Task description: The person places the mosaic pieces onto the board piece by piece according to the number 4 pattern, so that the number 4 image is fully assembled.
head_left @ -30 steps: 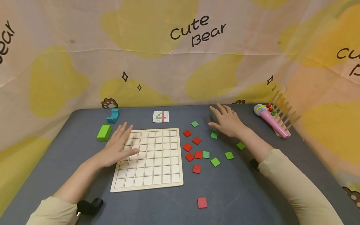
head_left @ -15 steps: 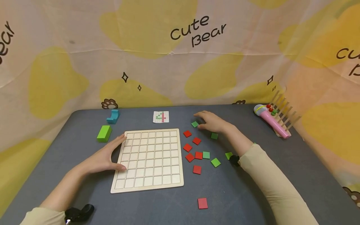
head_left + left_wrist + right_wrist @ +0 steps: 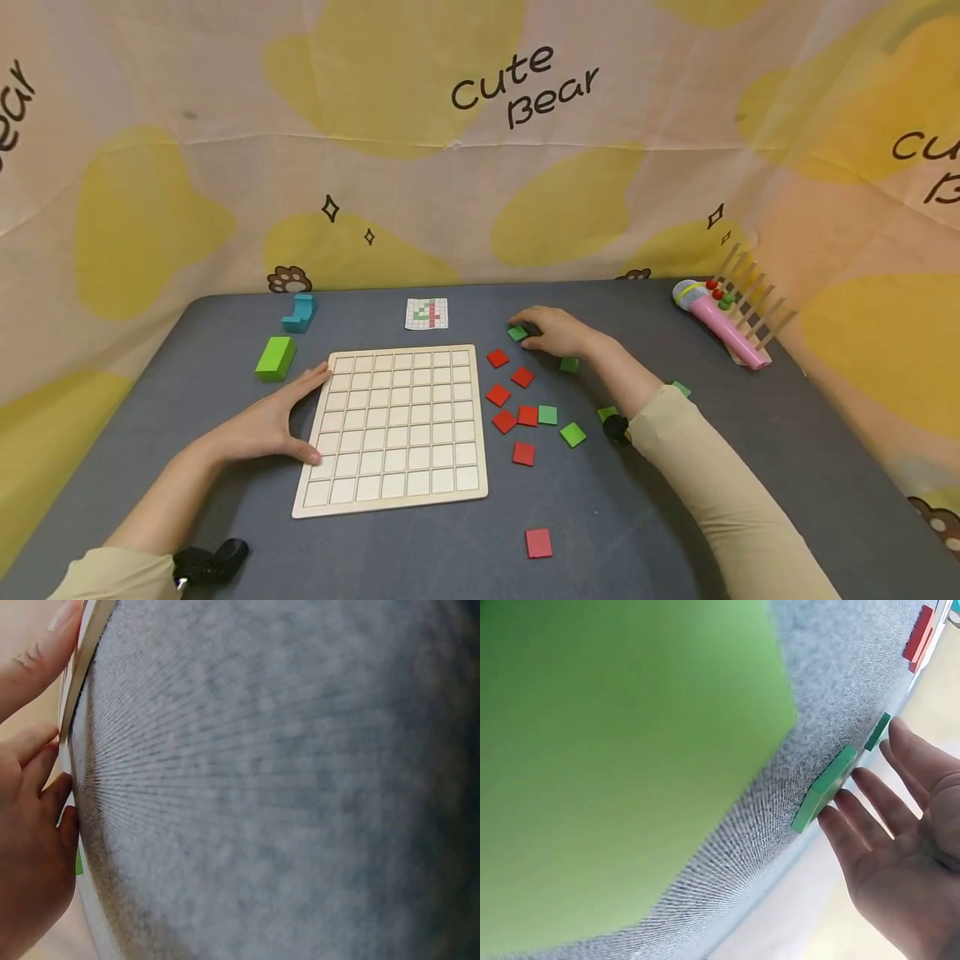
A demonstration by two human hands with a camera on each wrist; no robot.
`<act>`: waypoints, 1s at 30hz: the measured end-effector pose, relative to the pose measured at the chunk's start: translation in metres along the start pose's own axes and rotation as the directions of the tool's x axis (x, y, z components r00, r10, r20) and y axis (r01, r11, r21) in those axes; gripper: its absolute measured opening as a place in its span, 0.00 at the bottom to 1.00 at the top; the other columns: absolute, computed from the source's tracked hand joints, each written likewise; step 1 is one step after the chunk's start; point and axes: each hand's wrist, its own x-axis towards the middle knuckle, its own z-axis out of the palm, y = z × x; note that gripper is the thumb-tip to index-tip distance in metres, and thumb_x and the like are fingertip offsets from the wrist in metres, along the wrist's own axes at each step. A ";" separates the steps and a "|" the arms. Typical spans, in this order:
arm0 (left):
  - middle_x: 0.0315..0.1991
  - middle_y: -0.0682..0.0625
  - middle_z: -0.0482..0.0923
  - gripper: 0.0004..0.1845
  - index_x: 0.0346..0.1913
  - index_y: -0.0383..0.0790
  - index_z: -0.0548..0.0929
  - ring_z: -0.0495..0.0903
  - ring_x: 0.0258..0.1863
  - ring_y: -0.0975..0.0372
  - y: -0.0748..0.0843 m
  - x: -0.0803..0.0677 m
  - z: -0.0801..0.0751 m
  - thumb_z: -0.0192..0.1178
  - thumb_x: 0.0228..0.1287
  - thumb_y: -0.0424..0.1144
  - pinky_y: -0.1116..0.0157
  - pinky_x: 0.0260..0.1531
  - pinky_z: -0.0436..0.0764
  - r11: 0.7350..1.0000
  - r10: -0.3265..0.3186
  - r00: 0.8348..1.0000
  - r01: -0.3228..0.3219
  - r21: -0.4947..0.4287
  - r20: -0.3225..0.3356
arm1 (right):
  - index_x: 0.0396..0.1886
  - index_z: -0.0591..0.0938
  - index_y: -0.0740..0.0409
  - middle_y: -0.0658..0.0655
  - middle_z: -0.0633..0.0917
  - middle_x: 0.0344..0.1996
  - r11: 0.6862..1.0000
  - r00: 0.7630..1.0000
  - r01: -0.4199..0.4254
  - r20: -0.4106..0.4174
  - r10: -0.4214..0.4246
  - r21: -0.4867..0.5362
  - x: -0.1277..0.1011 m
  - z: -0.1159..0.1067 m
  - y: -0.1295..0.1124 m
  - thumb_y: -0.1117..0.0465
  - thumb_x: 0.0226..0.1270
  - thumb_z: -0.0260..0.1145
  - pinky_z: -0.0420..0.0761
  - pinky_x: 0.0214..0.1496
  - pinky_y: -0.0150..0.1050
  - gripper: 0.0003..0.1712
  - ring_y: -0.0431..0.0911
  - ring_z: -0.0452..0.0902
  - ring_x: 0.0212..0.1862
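A pale gridded wooden board (image 3: 397, 503) lies flat on the grey table. Along its left edge rests my left hand (image 3: 258, 429), thumb and fingers spread wide; in the left wrist view the thumb (image 3: 37, 664) touches the board's rim. My right hand (image 3: 558, 332) reaches beyond the board's far right corner, its fingertips and thumb on either side of a small green square tile (image 3: 517, 333). That tile (image 3: 877, 732) lies by the thumb in the right wrist view, with no clear grip on it. Several red tiles (image 3: 522, 377) and green tiles (image 3: 573, 435) lie scattered nearby.
A small pattern card (image 3: 427, 314) lies behind the board. At the left stand a green block (image 3: 275, 359) and a blue curved block (image 3: 300, 313). A pink toy microphone (image 3: 727, 329) and a pegged wooden rack (image 3: 757, 304) sit far right. One red tile (image 3: 538, 543) lies in front.
My right hand has moved left and down to the far green tile. My left hand has come from above the board to its left edge, thumb and fingers spread along it.
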 end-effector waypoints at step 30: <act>0.80 0.33 0.43 0.66 0.78 0.34 0.52 0.42 0.76 0.30 -0.002 0.001 -0.002 0.80 0.36 0.49 0.28 0.64 0.49 0.999 0.047 0.998 -0.046 -0.016 0.040 | 0.35 0.81 0.57 0.56 0.85 0.32 0.999 0.986 -0.023 -0.168 0.017 -0.035 0.002 0.000 -0.010 0.63 0.60 0.72 0.77 0.38 0.39 0.07 0.47 0.78 0.33</act>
